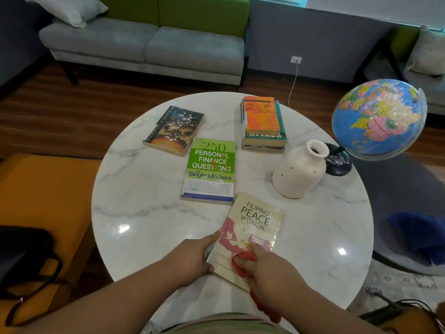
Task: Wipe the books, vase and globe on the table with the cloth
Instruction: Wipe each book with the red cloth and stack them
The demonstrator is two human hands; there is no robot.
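A cream book titled Filipino Peace Women (255, 220) lies near the front of the round marble table (144, 213). My left hand (192, 259) grips its left edge. My right hand (267, 268) presses a red cloth (240, 261) onto its lower cover. Beyond it lie a green finance book (210, 169) and a dark paperback (174, 130). A stack of three books (262, 121) stands at the back. A white vase (299, 171) sits to the right, with a blue globe (378, 119) behind it at the table's edge.
An orange chair (43, 194) with a black bag (21, 261) stands to the left. A grey and green sofa (149, 42) is behind the table. A grey seat with a blue cloth (421, 235) is on the right. Cables (395, 307) lie on the floor.
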